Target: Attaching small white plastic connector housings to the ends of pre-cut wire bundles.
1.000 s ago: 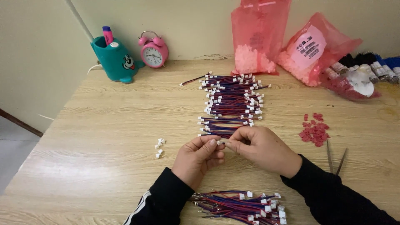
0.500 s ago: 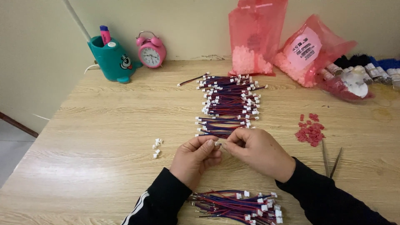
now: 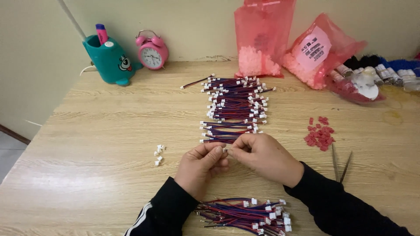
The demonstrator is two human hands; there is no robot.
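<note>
1. At the middle of the wooden surface [image 3: 87, 131], the left hand [image 3: 202, 165] and right hand [image 3: 264, 156] meet fingertip to fingertip, pinching one small white connector [image 3: 225, 150] between them; both sets of fingers are clenched on it.
2. Compared with a second ago the hands sit in nearly the same place with the same pinch. The view has only shifted slightly, so the work on this one connector is evidently ongoing, not finished.
3. Just beyond the hands lies a long row of red-blue wire leads with white plugs [image 3: 234, 109]. A second loose bundle of wire leads [image 3: 245, 215] lies between the forearms, near the body.
4. Left of the hands sits a small cluster of white housings [image 3: 159, 154]. To the right lie a heap of red housings [image 3: 319, 135] and tweezers [image 3: 340, 164].
5. Well apart at the back stand a teal pen holder [image 3: 109, 59], a pink alarm clock [image 3: 152, 51] and pink plastic bags [image 3: 262, 39]. Nothing crowds the hands.
</note>
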